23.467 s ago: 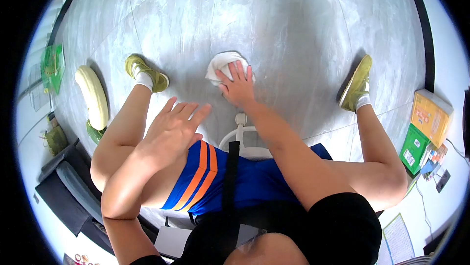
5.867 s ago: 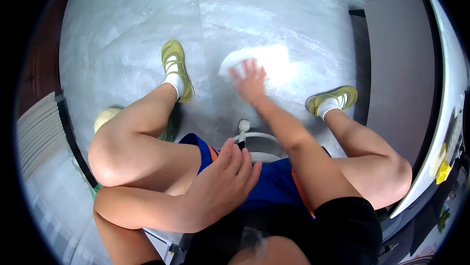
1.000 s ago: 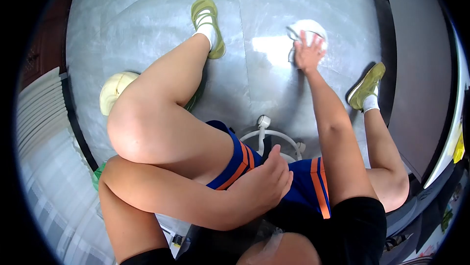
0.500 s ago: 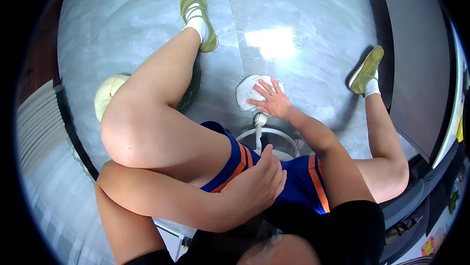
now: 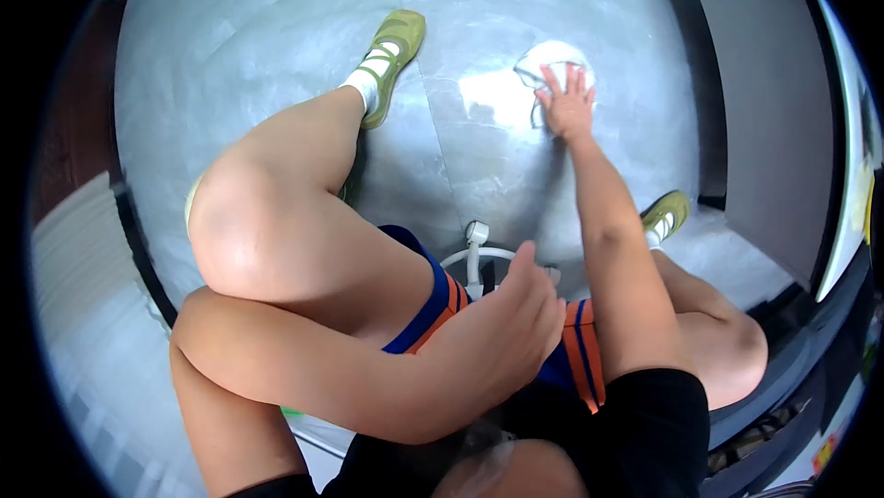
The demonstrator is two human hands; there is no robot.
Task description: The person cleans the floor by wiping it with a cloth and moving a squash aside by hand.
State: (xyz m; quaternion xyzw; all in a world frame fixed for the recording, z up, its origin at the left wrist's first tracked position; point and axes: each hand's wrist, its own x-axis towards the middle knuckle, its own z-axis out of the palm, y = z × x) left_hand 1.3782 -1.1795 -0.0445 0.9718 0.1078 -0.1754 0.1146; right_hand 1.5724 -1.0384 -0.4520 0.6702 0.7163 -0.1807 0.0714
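Note:
A white cloth (image 5: 551, 56) lies crumpled on the shiny grey floor (image 5: 488, 167), beside a bright reflection. My right hand (image 5: 569, 113) presses flat on its near side with the fingers spread, the arm stretched forward. My left hand (image 5: 502, 337) hovers over my lap, close to the blue and orange shorts (image 5: 580, 351). Its fingers are loosely extended and side by side, and nothing shows in them; the palm is partly hidden.
My bent left leg ends in a green shoe (image 5: 394, 65); the other shoe (image 5: 668, 213) is at the right. Between my legs stands a white-framed seat base with a caster (image 5: 476, 233). A grey cabinet panel (image 5: 764, 84) borders the right, pleated white material (image 5: 87, 277) the left.
My right hand and the cloth have slid forward and to the right across the floor, away from the caster. The left hand stays over my lap. My view has shifted slightly.

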